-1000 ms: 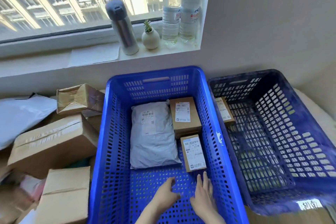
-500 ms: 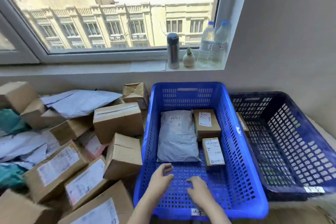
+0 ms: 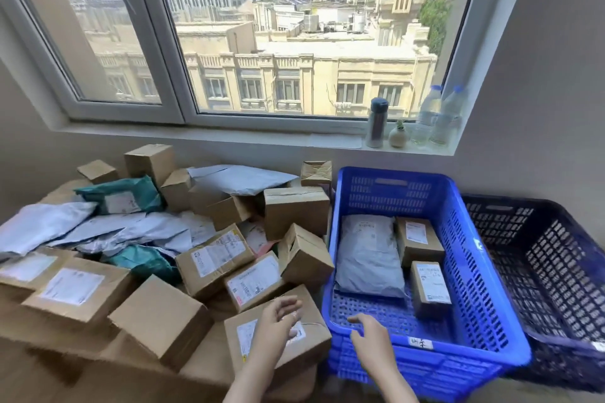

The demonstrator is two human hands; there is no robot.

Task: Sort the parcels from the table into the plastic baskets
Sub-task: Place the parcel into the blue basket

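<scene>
While our left hand (image 3: 278, 321) hovers loose-fingered and empty over a labelled box (image 3: 319, 314), we note the right hand (image 3: 370, 335), likewise slack, at the blue basket's (image 3: 465, 255) near rim. Inside: grey bag (image 3: 370, 258), two small boxes (image 3: 419, 240). Other parcels (image 3: 163, 255) heaped left; dark basket (image 3: 556, 271) right.

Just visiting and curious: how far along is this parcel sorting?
Barely started. Done: a grey bag and two small boxes lie in the bright blue basket. In hand: nothing; the left hand hovers open over a labelled box, the right hand over the basket's near rim. Left: the big pile beside it.
</scene>
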